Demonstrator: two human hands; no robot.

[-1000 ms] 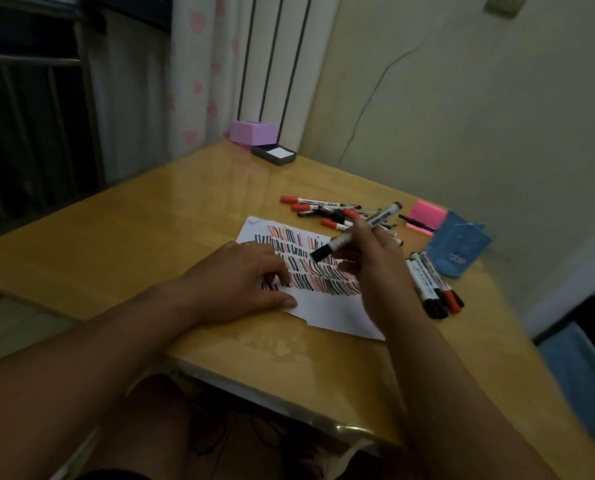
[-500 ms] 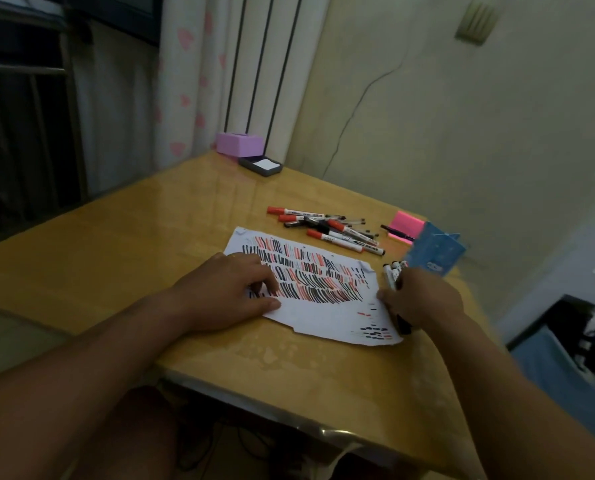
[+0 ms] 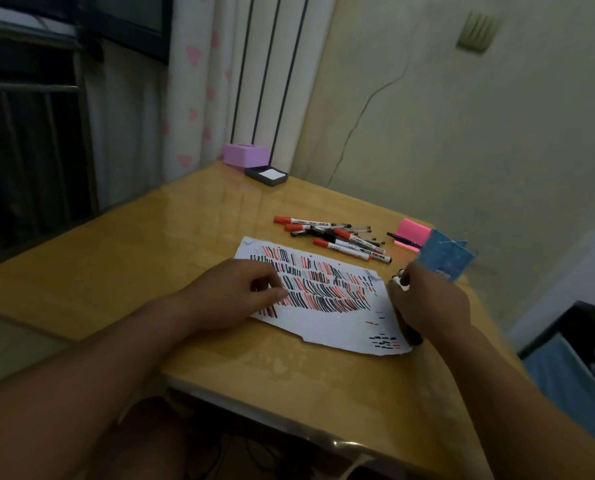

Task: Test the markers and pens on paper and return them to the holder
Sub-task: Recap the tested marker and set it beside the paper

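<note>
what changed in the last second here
The right hand carried the black marker from above the paper down to the markers lying beside the blue holder; whether it has let go is hidden. The left hand stayed pressing the paper; the far pen pile is unmoved.

hands: left hand [image 3: 251,292] and right hand [image 3: 431,306], both bare
left arm [image 3: 116,358]: bare from wrist to frame edge
right arm [image 3: 514,393]: same, bare all the way
knee [image 3: 143,441]: shows below the table [image 3: 324,393] edge, too dark to read any clothing
</note>
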